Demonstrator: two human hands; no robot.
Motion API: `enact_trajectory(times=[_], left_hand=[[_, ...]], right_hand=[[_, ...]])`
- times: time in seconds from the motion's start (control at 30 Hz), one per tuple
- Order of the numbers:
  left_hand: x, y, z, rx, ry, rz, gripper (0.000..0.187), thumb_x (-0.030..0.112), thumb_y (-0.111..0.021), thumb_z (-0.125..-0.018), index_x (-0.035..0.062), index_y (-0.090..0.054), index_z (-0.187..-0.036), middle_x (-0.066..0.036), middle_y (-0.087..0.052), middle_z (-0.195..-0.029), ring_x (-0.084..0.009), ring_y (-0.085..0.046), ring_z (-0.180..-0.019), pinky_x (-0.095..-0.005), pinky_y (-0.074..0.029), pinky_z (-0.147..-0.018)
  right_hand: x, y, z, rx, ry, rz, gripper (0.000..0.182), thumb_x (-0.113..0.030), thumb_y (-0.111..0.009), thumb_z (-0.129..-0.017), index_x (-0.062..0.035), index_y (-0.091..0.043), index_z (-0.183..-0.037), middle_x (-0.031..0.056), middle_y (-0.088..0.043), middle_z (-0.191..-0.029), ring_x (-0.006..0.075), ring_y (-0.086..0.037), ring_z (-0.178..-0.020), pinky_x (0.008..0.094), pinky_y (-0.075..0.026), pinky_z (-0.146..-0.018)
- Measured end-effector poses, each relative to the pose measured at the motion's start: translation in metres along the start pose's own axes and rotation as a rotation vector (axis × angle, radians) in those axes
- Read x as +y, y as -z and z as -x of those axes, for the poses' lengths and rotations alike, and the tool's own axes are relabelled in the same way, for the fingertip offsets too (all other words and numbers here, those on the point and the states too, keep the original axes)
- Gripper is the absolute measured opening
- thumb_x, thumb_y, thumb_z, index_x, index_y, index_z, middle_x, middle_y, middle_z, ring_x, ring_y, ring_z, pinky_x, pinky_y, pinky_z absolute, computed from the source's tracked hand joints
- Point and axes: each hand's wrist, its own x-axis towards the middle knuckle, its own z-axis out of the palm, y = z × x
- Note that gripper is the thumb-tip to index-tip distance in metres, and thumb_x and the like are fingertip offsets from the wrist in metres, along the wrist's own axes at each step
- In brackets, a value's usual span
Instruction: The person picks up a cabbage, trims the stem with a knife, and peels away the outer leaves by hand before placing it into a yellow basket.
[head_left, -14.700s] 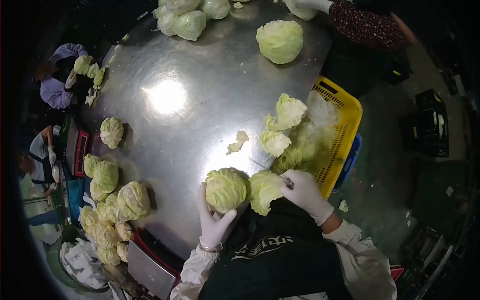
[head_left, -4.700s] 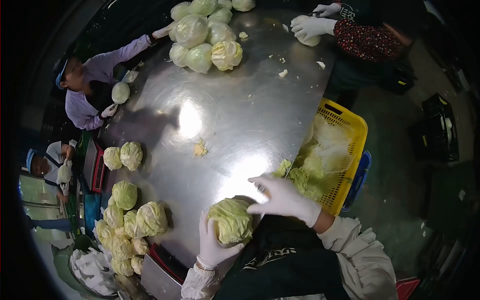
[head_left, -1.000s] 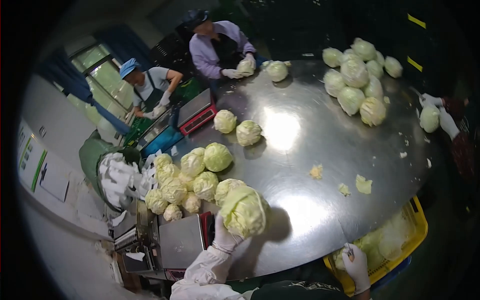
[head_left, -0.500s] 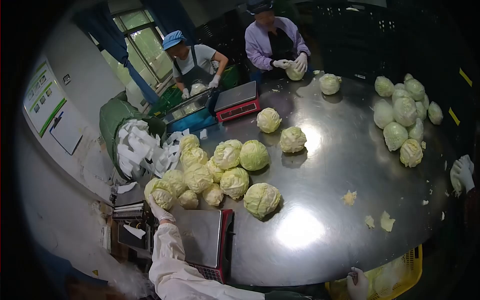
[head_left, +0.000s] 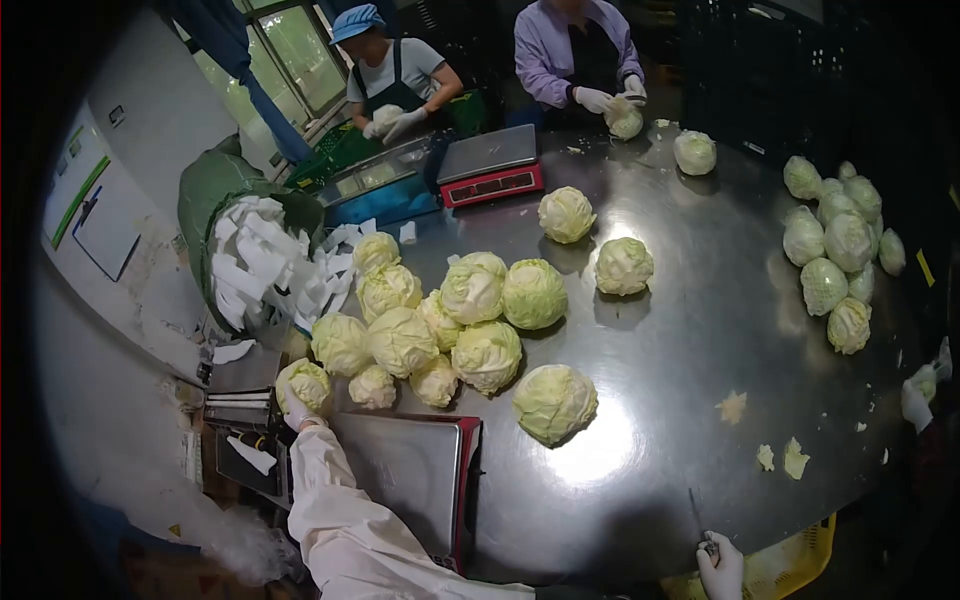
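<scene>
The broad grey metal table (head_left: 690,350) gleams smooth and glossy, the round pale-green cabbages (head_left: 555,403) look wrinkled and fairly matt, and the white long sleeve (head_left: 350,530) is creased, matt cloth.

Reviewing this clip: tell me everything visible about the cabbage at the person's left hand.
The cabbage is a roundish, pale yellow-green head with wrinkled outer leaves, smaller than most of the cabbages grouped beside it. It sits at the near-left end of that group, just past the far-left corner of the nearest scale. The gloved left hand lies against its near-left side, hiding that part. No wrapping shows on it. Whether it rests on something or is lifted cannot be told.
</scene>
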Motion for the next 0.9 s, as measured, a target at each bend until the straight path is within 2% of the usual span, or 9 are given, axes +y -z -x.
enact_trajectory(times=[0.07, 0.13, 0.2, 0.27, 0.47, 0.63, 0.7, 0.77, 0.9], left_hand=[[0.008, -0.001, 0.008, -0.283, 0.211, 0.166, 0.101, 0.060, -0.081, -0.080, -0.0065, -0.047, -0.148, -0.022, -0.054, -0.147, -0.0286, -0.057, -0.130, -0.0389, -0.048, -0.108], [0.006, -0.015, -0.002, -0.482, 0.229, 0.145, 0.095, 0.056, -0.078, -0.083, -0.0060, -0.047, -0.148, -0.021, -0.054, -0.148, -0.0285, -0.057, -0.131, -0.0389, -0.047, -0.109], [0.002, -0.028, -0.012, -0.576, 0.191, 0.077, 0.090, 0.052, -0.074, -0.086, -0.0055, -0.046, -0.149, -0.021, -0.053, -0.148, -0.0284, -0.056, -0.131, -0.0389, -0.047, -0.109], [0.005, -0.040, -0.010, -0.584, 0.130, -0.024, 0.084, 0.048, -0.071, -0.088, -0.0050, -0.046, -0.149, -0.021, -0.053, -0.149, -0.0284, -0.055, -0.132, -0.0389, -0.046, -0.110], [0.044, -0.053, 0.021, -0.293, -0.385, -0.408, 0.069, 0.036, -0.061, -0.097, -0.0036, -0.044, -0.151, -0.020, -0.051, -0.151, -0.0282, -0.054, -0.134, -0.0389, -0.044, -0.112], [0.089, -0.071, 0.086, -0.196, -0.946, -0.284, 0.056, 0.026, -0.053, -0.104, -0.0024, -0.043, -0.152, -0.019, -0.050, -0.152, -0.0281, -0.052, -0.135, -0.0389, -0.042, -0.113], [0.098, -0.082, 0.164, -0.446, -1.121, -0.098, 0.052, 0.022, -0.049, -0.107, -0.0019, -0.042, -0.152, -0.019, -0.049, -0.153, -0.0280, -0.052, -0.136, -0.0389, -0.042, -0.114], [0.098, -0.070, 0.305, -0.969, -1.099, 0.068, 0.048, 0.018, -0.046, -0.110, -0.0014, -0.042, -0.153, -0.019, -0.049, -0.153, -0.0280, -0.051, -0.136, -0.0389, -0.041, -0.115], [0.052, 0.033, 0.597, -1.959, -1.176, -0.049, 0.068, 0.012, -0.069, -0.088, -0.0026, -0.044, -0.150, -0.020, -0.045, -0.154, -0.0333, -0.039, -0.147, -0.0432, -0.028, -0.122]], right_hand=[[0.004, -0.007, -0.004, 0.032, -0.007, 0.016, 0.028, -0.014, -0.068, -0.098, -0.0006, -0.069, -0.123, 0.0055, -0.065, -0.094, 0.0140, -0.057, -0.075, 0.0287, -0.050, -0.072], [0.020, -0.012, 0.000, 0.063, 0.005, 0.023, 0.035, -0.006, -0.072, -0.088, 0.0022, -0.066, -0.121, 0.0112, -0.074, -0.092, 0.0174, -0.071, -0.085, 0.0302, -0.054, -0.080], [-0.005, -0.003, 0.003, 0.062, -0.013, 0.112, 0.037, -0.019, -0.074, -0.089, -0.0047, -0.068, -0.122, 0.0165, -0.074, -0.103, 0.0349, -0.073, -0.094, 0.0396, -0.057, -0.084], [-0.013, 0.000, 0.006, 0.023, -0.052, 0.177, 0.039, -0.025, -0.071, -0.092, -0.0077, -0.067, -0.126, 0.0159, -0.074, -0.108, 0.0349, -0.072, -0.095, 0.0412, -0.057, -0.084], [0.000, -0.001, 0.010, -0.031, -0.068, 0.161, 0.044, -0.032, -0.065, -0.096, -0.0102, -0.062, -0.134, 0.0131, -0.071, -0.115, 0.0305, -0.072, -0.099, 0.0410, -0.056, -0.088], [0.020, 0.002, 0.011, 0.107, -0.086, 0.087, 0.050, -0.029, -0.064, -0.096, -0.0037, -0.056, -0.139, 0.0170, -0.068, -0.114, 0.0350, -0.068, -0.106, 0.0414, -0.053, -0.092], [0.025, 0.001, 0.007, 0.144, -0.091, 0.024, 0.052, -0.026, -0.064, -0.096, -0.0009, -0.053, -0.140, 0.0190, -0.067, -0.114, 0.0366, -0.067, -0.107, 0.0414, -0.052, -0.093], [0.022, 0.005, -0.003, 0.124, -0.107, -0.026, 0.057, -0.020, -0.062, -0.095, 0.0052, -0.046, -0.144, 0.0243, -0.064, -0.116, 0.0404, -0.065, -0.104, 0.0424, -0.052, -0.094], [0.045, -0.002, -0.001, 0.266, 0.015, -0.162, 0.057, -0.015, -0.062, -0.094, 0.0046, -0.046, -0.145, 0.0286, -0.062, -0.116, 0.0430, -0.065, -0.100, 0.0442, -0.053, -0.089]])
